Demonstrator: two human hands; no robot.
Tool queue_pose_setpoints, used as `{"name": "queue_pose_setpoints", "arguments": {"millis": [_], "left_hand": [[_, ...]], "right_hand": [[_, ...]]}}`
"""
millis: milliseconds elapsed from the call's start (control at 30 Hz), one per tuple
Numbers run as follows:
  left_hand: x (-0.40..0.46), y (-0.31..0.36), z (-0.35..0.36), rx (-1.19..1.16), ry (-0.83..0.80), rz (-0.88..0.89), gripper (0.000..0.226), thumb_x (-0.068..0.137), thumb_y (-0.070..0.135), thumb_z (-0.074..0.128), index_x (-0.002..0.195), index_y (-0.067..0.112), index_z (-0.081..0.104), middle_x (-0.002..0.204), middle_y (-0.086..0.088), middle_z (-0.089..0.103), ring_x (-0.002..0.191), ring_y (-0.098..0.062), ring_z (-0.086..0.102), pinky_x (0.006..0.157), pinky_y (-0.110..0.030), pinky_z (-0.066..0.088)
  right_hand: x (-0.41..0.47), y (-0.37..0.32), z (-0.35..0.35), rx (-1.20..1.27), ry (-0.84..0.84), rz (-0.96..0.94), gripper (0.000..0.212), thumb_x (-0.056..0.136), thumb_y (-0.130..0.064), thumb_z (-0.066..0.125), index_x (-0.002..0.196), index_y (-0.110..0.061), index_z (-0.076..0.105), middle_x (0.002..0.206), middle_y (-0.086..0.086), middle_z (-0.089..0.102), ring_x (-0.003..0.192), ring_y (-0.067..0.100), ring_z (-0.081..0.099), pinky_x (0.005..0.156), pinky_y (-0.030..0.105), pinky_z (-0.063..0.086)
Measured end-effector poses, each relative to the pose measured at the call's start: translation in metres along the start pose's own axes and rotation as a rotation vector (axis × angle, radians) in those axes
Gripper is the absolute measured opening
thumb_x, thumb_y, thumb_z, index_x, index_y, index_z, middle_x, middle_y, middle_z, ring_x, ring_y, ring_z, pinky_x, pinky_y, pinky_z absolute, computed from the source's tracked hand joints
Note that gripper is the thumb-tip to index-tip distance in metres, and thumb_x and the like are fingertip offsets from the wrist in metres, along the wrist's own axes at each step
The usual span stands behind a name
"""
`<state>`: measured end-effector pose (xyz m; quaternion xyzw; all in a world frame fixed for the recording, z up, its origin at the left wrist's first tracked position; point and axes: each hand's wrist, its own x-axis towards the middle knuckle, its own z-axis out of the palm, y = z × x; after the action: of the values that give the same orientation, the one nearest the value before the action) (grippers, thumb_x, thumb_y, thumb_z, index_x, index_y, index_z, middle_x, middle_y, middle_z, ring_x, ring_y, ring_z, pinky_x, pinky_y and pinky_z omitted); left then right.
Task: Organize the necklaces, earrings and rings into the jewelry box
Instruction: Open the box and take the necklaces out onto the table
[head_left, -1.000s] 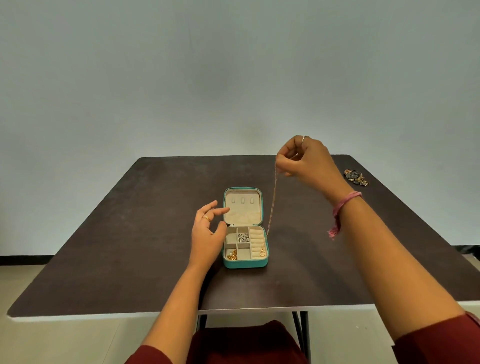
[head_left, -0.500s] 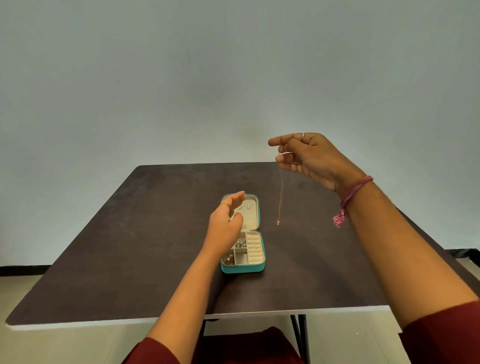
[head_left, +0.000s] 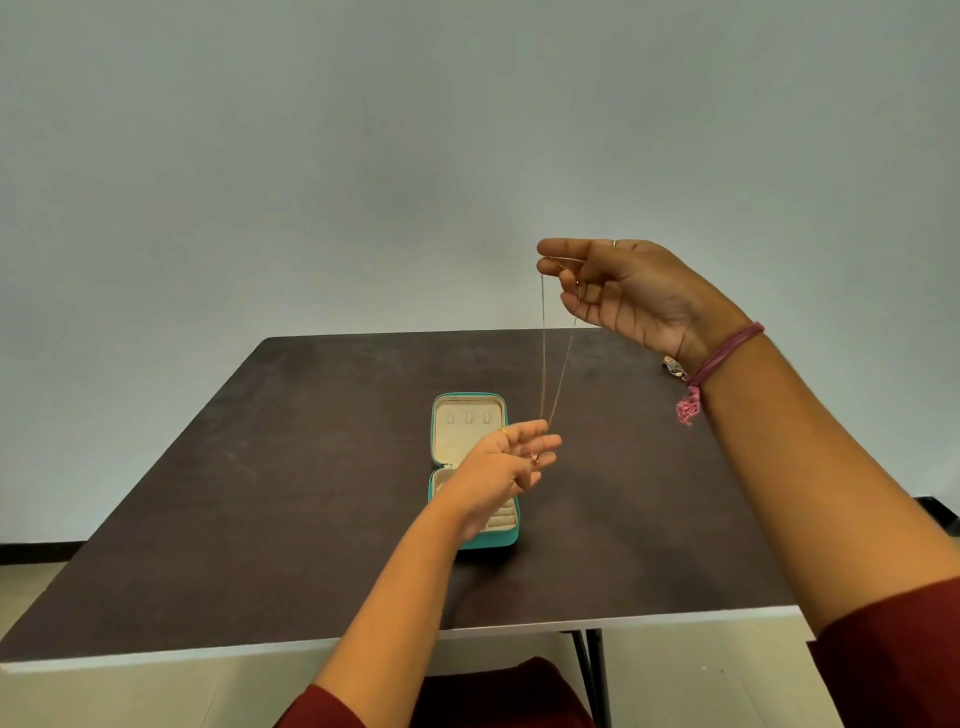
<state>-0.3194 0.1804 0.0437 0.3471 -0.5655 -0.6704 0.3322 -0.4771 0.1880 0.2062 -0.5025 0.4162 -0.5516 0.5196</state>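
Right hand (head_left: 631, 291) raised above and right of the jewelry box (head_left: 471, 457), pinching the top of a thin necklace (head_left: 550, 364). Chain hangs in two strands down to the left hand (head_left: 501, 467), fingers loosely extended, touching its lower end over the box. Box lies open on the dark worktop (head_left: 260, 493), lid back. Small jewelry piece (head_left: 674, 367) far right of box, behind the right wrist.

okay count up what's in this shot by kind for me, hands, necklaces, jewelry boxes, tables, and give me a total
Hands: 2, the left hand and the right hand
Necklaces: 1, the thin necklace hanging between the two hands
Jewelry boxes: 1, the open teal jewelry box
Tables: 1, the dark table
Total: 5
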Motion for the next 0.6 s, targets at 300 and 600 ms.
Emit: {"name": "queue_pose_setpoints", "arguments": {"millis": [300, 600], "left_hand": [[-0.009, -0.011, 0.006, -0.408, 0.042, -0.027, 0.04, 0.088, -0.018, 0.043, 0.118, 0.004, 0.06, 0.114, -0.011, 0.069, 0.106, -0.022, 0.066, 0.083, -0.024, 0.056], [-0.012, -0.019, 0.016, -0.561, 0.098, 0.024, 0.027, 0.093, -0.006, 0.049, 0.114, 0.004, 0.062, 0.111, -0.012, 0.07, 0.1, -0.019, 0.069, 0.082, -0.024, 0.057]], "right_hand": [[-0.003, -0.008, -0.002, -0.04, -0.034, -0.023, 0.04, 0.089, 0.005, 0.035, 0.11, -0.006, 0.067, 0.11, 0.009, 0.07, 0.065, 0.003, 0.055, 0.067, 0.018, 0.051], [-0.003, -0.013, -0.008, -0.083, -0.021, -0.062, 0.03, 0.093, -0.004, 0.046, 0.115, -0.006, 0.066, 0.113, 0.008, 0.07, 0.072, 0.004, 0.06, 0.068, 0.018, 0.051]]}}
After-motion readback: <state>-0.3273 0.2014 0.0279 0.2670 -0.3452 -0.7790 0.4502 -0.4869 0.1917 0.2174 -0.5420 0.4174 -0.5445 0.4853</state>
